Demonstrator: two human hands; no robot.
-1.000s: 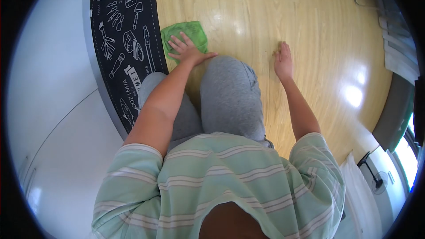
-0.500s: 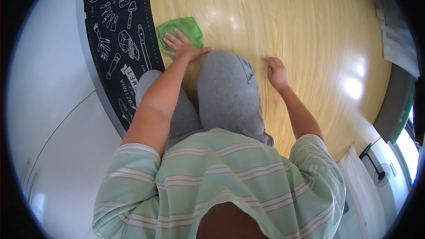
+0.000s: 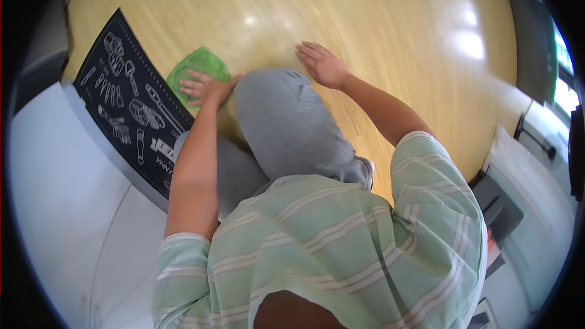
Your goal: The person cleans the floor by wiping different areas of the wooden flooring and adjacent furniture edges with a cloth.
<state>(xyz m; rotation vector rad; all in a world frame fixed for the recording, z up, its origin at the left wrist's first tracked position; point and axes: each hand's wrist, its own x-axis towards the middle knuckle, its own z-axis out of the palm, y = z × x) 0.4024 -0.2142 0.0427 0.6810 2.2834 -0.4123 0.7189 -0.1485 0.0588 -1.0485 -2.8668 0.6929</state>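
A green cloth (image 3: 204,64) lies spread on the wood-look floor (image 3: 390,30), at the edge of a black mat. My left hand (image 3: 210,89) rests on its near part, fingers spread and thumb pointing toward my grey-trousered knee (image 3: 274,94). The palm side of that hand is hidden. On the other side of the knee is my right hand (image 3: 325,67), held over the floor with fingers stretched out and nothing visible in it. Whether it touches the floor I cannot tell.
The black mat (image 3: 131,94) has white drawings of kitchen tools and food. A white smooth-fronted cabinet (image 3: 67,152) runs along the left side. At the far right are a window (image 3: 565,88) and a black fan-like object (image 3: 548,149).
My right hand has moved forward and inward, and its curled fingers have stretched out. My left hand stays on the cloth. The view has turned, shifting the mat and cloth leftward.
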